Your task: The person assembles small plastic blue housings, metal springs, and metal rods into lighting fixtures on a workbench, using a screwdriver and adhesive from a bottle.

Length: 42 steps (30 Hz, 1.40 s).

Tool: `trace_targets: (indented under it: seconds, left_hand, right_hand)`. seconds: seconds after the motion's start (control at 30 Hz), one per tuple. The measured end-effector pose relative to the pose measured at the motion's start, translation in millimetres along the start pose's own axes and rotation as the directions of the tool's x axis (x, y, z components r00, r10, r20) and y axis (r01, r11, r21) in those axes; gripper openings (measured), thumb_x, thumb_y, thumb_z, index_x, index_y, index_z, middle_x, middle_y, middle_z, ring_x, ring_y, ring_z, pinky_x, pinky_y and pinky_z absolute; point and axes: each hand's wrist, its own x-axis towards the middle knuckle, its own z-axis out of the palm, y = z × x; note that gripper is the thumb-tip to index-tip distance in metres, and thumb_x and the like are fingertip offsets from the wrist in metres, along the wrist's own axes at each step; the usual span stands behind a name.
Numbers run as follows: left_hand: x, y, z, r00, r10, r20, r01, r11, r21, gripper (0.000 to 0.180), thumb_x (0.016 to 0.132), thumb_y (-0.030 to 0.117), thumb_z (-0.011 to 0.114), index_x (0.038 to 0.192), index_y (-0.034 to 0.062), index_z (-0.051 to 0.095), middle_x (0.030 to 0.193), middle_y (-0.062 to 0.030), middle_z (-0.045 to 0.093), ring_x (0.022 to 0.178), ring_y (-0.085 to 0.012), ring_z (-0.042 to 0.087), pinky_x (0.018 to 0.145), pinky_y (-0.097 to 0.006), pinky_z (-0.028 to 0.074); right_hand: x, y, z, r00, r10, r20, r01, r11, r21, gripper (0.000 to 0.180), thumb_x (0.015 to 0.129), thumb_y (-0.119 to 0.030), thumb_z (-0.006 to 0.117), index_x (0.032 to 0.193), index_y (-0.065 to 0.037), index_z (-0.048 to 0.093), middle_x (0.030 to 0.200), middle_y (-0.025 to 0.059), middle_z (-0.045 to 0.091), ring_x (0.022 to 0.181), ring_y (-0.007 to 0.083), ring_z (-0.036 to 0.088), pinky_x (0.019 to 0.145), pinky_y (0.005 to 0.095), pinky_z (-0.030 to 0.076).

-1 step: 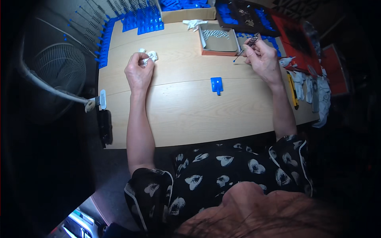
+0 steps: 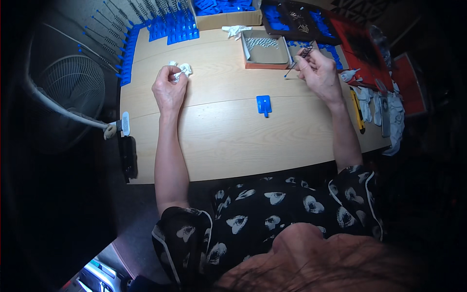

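Note:
My left hand [image 2: 169, 90] is closed at the left of the table, its fingertips pinching a crumpled white tissue [image 2: 185, 69]. At the right, my right hand [image 2: 321, 75] holds a thin dark rod [image 2: 305, 50] with a patterned, coil-like upper part. The rod slants, and its small blue tip [image 2: 285, 76] points down toward the table; my fingers hide part of it. Between my hands lies a flat blue plastic piece [image 2: 263, 105] with a short tab toward me. Neither hand touches it.
An open shallow box [image 2: 265, 64] of small shiny pieces stands near my right hand. Behind are a carton [image 2: 228, 20] of blue parts and a dark tray [image 2: 292, 24]. Rods stand in blue holders [image 2: 182, 35] far left. A yellow cutter [image 2: 358, 111] lies right; a fan [image 2: 73, 92] stands left.

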Motion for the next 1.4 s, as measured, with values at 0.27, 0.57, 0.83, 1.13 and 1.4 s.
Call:
trace_targets:
  seconds: [0.27,0.57,0.83,1.13,1.4]
  left_hand:
    - [7.0,9.6,8.5,0.998,-0.063,0.009,0.063,0.997,0.033,0.019,0.079,0.015,0.076,0.091,0.0033,0.068,0.076,-0.0032,0.061,0.068,-0.0124,0.057,0.067,-0.030,0.052]
    - [3.9,7.5,13.2,0.999,0.038,0.030,-0.042,0.985,0.169,0.021,0.079,0.019,0.075,0.090,0.0041,0.065,0.075,-0.0049,0.061,0.068,-0.0155,0.058,0.068,-0.033,0.051]
    - [8.5,6.1,7.1,0.997,-0.029,0.065,0.024,0.996,0.082,0.023,0.080,0.020,0.076,0.092,0.0031,0.066,0.072,-0.0022,0.057,0.066,-0.0120,0.053,0.065,-0.029,0.048]
    - [8.5,6.7,3.8,0.996,-0.020,0.084,0.015,0.998,0.057,0.019,0.083,0.015,0.075,0.093,0.0029,0.067,0.072,-0.0019,0.057,0.066,-0.0108,0.053,0.064,-0.029,0.048]
    - [6.9,-3.1,9.1,0.998,0.054,0.036,-0.054,0.998,0.018,0.013,0.081,0.007,0.072,0.089,0.0037,0.063,0.075,-0.0067,0.061,0.064,-0.0151,0.057,0.063,-0.032,0.051]
  right_hand:
    - [-1.8,26.4,2.9,0.995,-0.096,-0.039,0.093,0.993,-0.071,0.016,0.095,-0.009,0.067,0.090,0.004,0.061,0.072,0.0131,0.070,0.065,0.0197,0.071,0.055,0.0331,0.051]
    - [-3.8,30.7,0.7,0.992,-0.113,-0.047,0.107,0.987,-0.122,0.016,0.096,-0.009,0.066,0.089,0.003,0.059,0.070,0.0121,0.069,0.063,0.0177,0.070,0.054,0.0328,0.050]
    - [-1.0,31.9,-0.7,0.998,-0.058,-0.026,0.058,0.998,0.018,0.012,0.101,-0.009,0.060,0.099,0.003,0.063,0.074,0.0012,0.066,0.061,0.0032,0.058,0.055,0.0199,0.045]
    - [1.4,35.4,1.6,0.997,-0.067,-0.044,0.068,0.997,0.021,0.014,0.098,-0.009,0.064,0.091,0.003,0.060,0.070,0.0067,0.068,0.062,0.0071,0.065,0.052,0.0247,0.048]
    - [-3.2,25.6,9.4,0.991,-0.090,-0.101,0.097,0.993,0.061,0.013,0.098,-0.006,0.064,0.090,0.003,0.058,0.072,0.0062,0.066,0.066,0.0070,0.065,0.056,0.0251,0.048]
